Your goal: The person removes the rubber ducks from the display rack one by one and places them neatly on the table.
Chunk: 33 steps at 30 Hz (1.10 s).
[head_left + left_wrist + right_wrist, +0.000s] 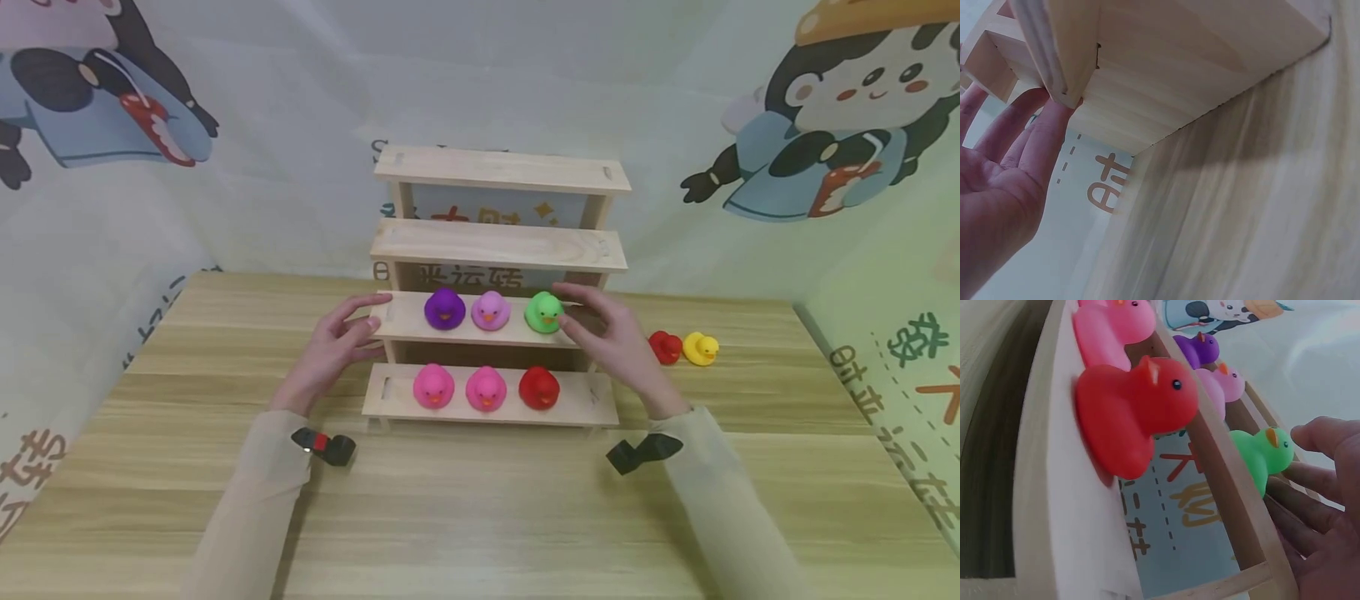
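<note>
A wooden tiered shelf point(491, 246) stands on the table. My left hand point(335, 342) holds the left end of its second tier from the bottom, thumb at the front and fingers at the back. On that tier sit a purple duck point(445, 310), a light purple duck point(491, 311) and a green duck point(543, 312). Beside the green duck is my right hand point(611, 333), fingers loosely spread, thumb tip close to the duck's head in the right wrist view. Two pink ducks point(433, 387) and a red duck point(1132, 415) stand on the bottom tier.
A small red duck point(665, 347) and a yellow duck point(701, 349) lie on the wooden table point(480, 508), to the right of the shelf. The upper two tiers rise behind the ducks. A printed cloth point(300, 125) hangs at the back and sides.
</note>
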Available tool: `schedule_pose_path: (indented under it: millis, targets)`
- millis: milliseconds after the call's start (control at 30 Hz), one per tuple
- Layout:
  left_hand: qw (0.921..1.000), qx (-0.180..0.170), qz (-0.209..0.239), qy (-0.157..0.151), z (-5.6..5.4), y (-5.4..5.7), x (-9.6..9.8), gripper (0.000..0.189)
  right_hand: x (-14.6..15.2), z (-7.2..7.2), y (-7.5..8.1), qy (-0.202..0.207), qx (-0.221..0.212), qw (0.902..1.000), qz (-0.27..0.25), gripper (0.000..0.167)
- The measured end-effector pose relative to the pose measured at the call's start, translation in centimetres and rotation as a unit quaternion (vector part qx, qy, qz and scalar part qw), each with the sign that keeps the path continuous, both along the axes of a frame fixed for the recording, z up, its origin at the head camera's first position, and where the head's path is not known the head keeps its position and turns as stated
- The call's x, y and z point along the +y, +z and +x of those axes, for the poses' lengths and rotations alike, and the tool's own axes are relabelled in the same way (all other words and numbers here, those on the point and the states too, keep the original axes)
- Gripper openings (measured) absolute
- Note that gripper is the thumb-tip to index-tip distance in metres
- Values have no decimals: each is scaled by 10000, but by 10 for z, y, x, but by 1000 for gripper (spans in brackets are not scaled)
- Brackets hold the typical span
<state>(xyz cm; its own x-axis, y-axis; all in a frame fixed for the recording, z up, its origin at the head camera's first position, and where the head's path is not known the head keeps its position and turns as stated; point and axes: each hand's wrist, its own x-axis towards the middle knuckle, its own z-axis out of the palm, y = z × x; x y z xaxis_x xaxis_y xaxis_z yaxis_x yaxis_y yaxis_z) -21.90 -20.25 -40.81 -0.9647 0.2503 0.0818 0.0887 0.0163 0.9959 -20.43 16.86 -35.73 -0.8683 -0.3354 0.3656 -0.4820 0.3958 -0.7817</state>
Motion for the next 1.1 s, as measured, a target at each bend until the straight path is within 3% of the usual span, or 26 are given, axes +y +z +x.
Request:
schedule_pose_path:
  millis: [533, 800, 1100]
  targets:
    - [9999, -52, 89, 31, 0, 0, -1, 40, -3, -1, -5, -37, 215, 9997, -125, 35]
    - [10000, -24, -37, 51, 0, 0, 1, 41, 4, 3, -3, -103, 46, 9992, -393, 34]
    - [10000, -14, 35, 82, 0, -1, 2, 39, 21, 12, 2, -572, 129, 9982, -132, 33]
